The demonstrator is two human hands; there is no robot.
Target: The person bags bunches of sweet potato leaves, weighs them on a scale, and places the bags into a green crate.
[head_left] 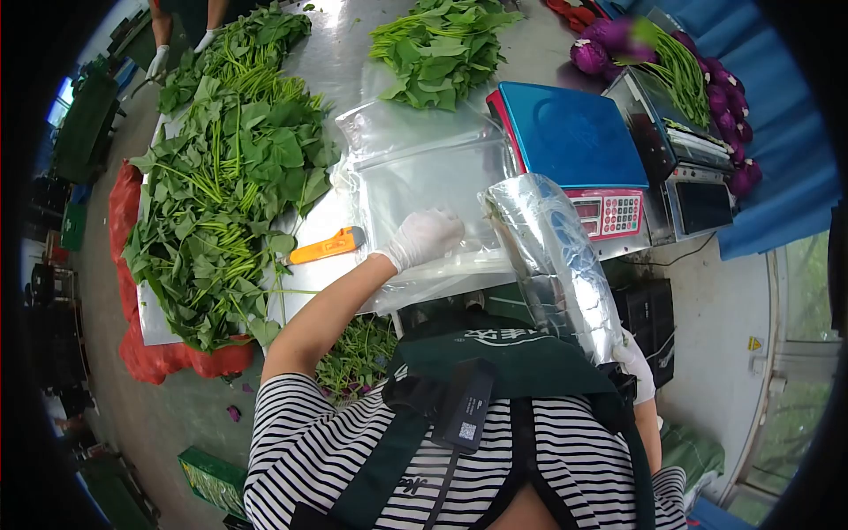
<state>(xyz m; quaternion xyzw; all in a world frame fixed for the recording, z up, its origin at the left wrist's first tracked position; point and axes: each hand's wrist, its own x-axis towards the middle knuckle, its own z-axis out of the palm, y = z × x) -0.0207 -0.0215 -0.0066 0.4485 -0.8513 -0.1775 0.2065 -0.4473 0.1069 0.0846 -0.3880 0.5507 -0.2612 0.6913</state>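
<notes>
My left hand (pixel 430 237), in a white glove, rests with curled fingers on a stack of clear plastic bags (pixel 406 181) at the table's front edge. Whether it pinches a bag layer is hidden. Down at my right side, my gloved right hand (pixel 634 364) is closed on the lower end of a long shiny silver bag (pixel 565 274). Some green shows along that bag's left side, and its upper end leans by the scale. An orange utility knife (pixel 325 246) lies left of my left hand, beside a long heap of leafy greens (pixel 230 168).
A blue-topped scale (pixel 570 132) stands right of the bags, with a label machine (pixel 693 199) and purple onions (pixel 609 44) beyond. Another bunch of greens (pixel 442 49) lies at the back. Red mesh sacks (pixel 132 327) line the left edge. Another person's gloved hands (pixel 159 62) are far left.
</notes>
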